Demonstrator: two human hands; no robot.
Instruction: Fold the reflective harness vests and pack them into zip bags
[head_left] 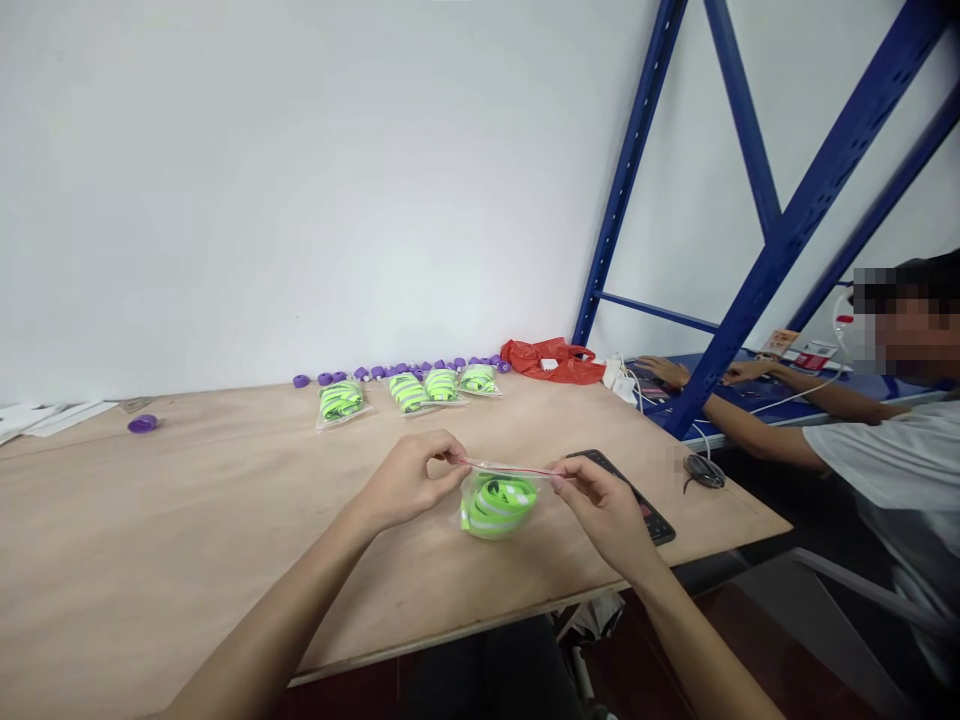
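Observation:
A clear zip bag [469, 490] with a red line along its top edge is stretched between my two hands. Inside it lies a coiled neon-green strap [496, 508] with pale reflective stripes. My left hand [420, 475] pinches the bag's left top corner between thumb and fingers. At the right top corner, my right hand [604, 505] pinches the same edge. The bag is just over the wooden table [225, 520]; I cannot tell whether its bottom touches. Behind my right hand a dark phone [652, 520] lies partly covered.
Several bagged green straps [341, 400] lie toward the wall, before a row of small purple rolls [379, 372]. A red plastic bag [551, 358] sits at the back right. Dark glasses [705, 472] rest near the right edge. Beyond the blue rack post [739, 295] sits another person [885, 440].

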